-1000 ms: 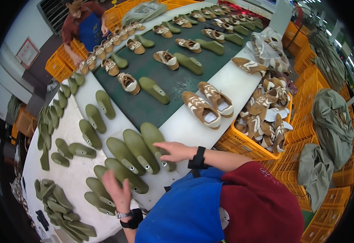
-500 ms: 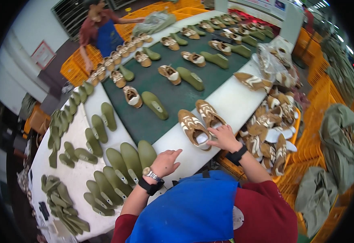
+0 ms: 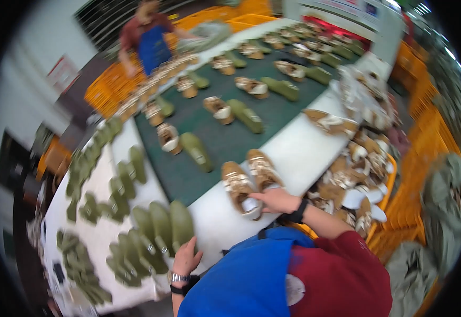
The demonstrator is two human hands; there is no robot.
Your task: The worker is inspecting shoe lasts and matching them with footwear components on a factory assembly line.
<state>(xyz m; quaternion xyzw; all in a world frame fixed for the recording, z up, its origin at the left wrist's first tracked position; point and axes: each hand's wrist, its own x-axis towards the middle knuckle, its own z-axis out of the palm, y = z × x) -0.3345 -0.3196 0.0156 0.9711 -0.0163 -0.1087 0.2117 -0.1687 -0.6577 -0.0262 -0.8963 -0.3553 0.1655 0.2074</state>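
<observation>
Two brown shoes with white stripes lie side by side on the white table edge in front of me: a left shoe [image 3: 239, 187] and a right shoe [image 3: 262, 168]. My right hand [image 3: 279, 201] is at their heel ends, its fingers closed at the opening of the left shoe, where something white shows inside. The right shoe's heel is partly hidden behind that hand. Farther left, my left hand [image 3: 186, 258] is beside the lower end of a green shoe last [image 3: 181, 224], thumb and fingers apart; any contact is blurred. Several more lasts [image 3: 135, 256] stand in rows beyond it.
Shoes paired with lasts line a dark green conveyor belt [image 3: 199, 182]. An orange crate [image 3: 393, 177] full of shoes is at my right, below a clear plastic bag [image 3: 354, 90]. Across the table stands a person in a blue apron [image 3: 154, 50].
My left hand has gone down and left to the lasts. The right hand has closed at the left shoe's opening. My view has shifted, and the picture is blurrier.
</observation>
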